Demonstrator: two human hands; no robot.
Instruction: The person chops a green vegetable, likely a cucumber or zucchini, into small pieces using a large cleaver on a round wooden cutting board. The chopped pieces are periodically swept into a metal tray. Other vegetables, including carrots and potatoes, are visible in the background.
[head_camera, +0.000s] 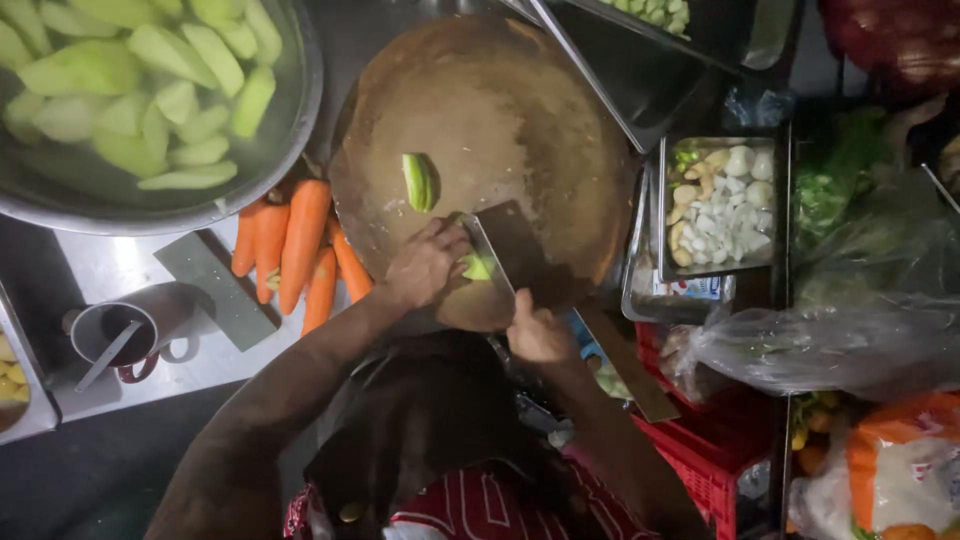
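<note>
While the left hand (425, 265) presses down with curled fingers on a small green vegetable piece (477, 267) at the near edge of the round wooden chopping board (500, 110), the right hand (538, 332) is clenched around the handle of a broad cleaver (512, 250), whose blade stands on the board touching that piece on its right side. A second green slice (418, 181) lies alone nearer the middle of the board, apart from both hands. To the left of the board a heap of carrots (295, 250) rests on the metal surface (120, 262), just under a large steel bowl (300, 110) full of peeled pale green wedges in water. A mug (125, 330) with a utensil in it stands further left on the surface. To the right of the board sits a square metal tray (720, 205) holding peeled garlic and ginger pieces, with clear plastic bags (830, 345) and a red crate (715, 460) beyond it.
</note>
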